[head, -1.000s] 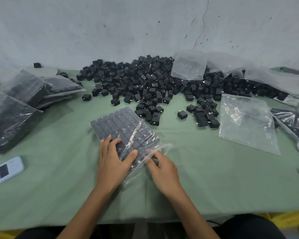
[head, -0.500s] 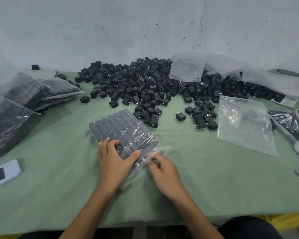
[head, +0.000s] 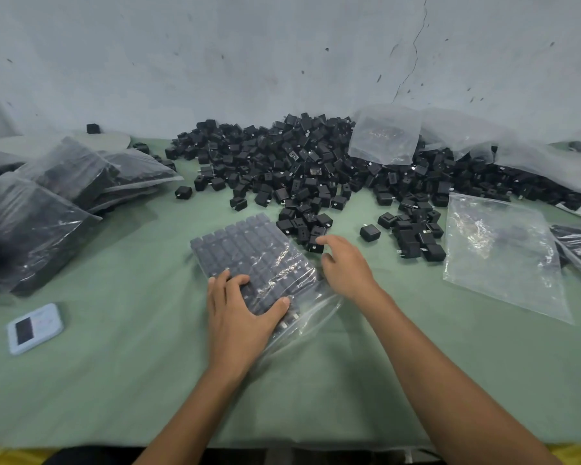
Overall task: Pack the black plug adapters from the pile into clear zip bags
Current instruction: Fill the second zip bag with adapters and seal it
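Note:
A clear zip bag [head: 249,250] filled with neat rows of black plug adapters lies flat on the green table in front of me. My left hand [head: 239,317] rests on its near end, fingers spread and thumb against the bag's open mouth. My right hand [head: 344,266] hovers just right of the bag, fingers loosely extended toward the nearest loose adapters [head: 307,229]; it holds nothing. The big pile of black adapters [head: 299,162] spreads along the wall behind.
Several filled bags [head: 47,196] are stacked at the left. An empty clear bag [head: 503,256] lies at the right, more empty bags [head: 386,135] on the pile. A small white device [head: 34,328] sits near left. A single adapter [head: 369,233] lies apart.
My right hand left the bag's mouth and moved forward and right toward the loose adapters. My left hand stayed on the bag.

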`<state>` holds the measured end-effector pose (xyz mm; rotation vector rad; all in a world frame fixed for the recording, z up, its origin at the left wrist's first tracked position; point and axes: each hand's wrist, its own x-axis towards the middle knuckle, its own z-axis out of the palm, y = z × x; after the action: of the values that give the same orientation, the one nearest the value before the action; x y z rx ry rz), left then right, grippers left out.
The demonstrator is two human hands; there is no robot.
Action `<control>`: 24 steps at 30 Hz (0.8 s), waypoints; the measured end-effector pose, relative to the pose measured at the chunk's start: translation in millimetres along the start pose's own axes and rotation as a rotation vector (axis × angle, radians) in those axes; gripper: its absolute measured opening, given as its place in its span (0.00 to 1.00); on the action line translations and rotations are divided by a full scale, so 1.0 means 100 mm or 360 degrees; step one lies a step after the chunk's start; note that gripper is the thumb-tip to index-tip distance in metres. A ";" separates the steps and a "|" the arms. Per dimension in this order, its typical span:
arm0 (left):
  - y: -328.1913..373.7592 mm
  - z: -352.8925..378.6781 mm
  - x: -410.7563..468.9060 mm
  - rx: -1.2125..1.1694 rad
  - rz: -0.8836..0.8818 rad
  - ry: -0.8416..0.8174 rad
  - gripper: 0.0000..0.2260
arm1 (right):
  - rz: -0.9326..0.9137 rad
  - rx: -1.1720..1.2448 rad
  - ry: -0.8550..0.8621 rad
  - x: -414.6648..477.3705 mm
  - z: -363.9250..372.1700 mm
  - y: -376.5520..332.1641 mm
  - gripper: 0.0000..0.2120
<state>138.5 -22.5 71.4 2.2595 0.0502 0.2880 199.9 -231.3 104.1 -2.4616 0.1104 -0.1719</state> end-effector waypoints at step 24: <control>-0.04 0.02 0.00 0.0007 0.0022 -0.0006 0.35 | 0.0507 0.1669 0.0021 -0.45 -0.42 0.32 0.13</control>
<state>139.3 -21.3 67.0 2.2658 0.0337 0.2910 148.0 -276.0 112.2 -1.3762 0.3218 -0.0719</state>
